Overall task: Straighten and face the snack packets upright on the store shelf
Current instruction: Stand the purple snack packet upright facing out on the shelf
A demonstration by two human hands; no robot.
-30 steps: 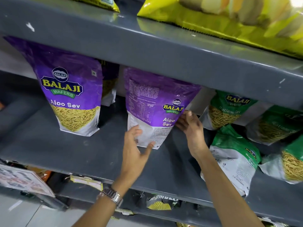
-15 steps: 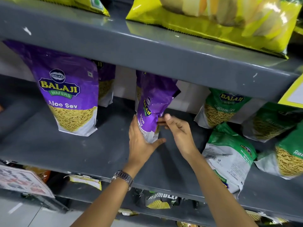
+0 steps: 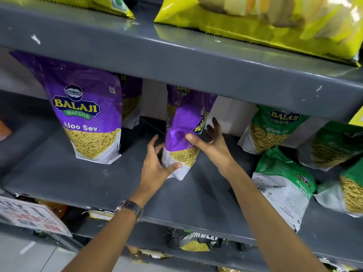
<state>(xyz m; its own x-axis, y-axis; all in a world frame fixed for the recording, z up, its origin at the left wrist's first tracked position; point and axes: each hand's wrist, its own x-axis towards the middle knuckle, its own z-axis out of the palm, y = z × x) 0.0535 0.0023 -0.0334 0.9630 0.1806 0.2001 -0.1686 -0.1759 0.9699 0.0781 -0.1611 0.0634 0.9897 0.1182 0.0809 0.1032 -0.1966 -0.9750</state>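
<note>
Turning purple Aloo Sev packet (image 3: 184,134) at mid-shelf (image 3: 59,179), near its front edge, front half-faced. Risk: base only lightly pinched, so it may twist past square or topple onto the fallen green packet (image 3: 282,189). Left hand (image 3: 157,167) grips bottom corner, thumb in front. Right hand (image 3: 212,142) fingers spread wide, thumb on face, palm cupping the side.

grey metal shelving (image 3: 196,61) in tiers, pale tiled floor (image 3: 29,252) lower left, bright glare upper right
</note>
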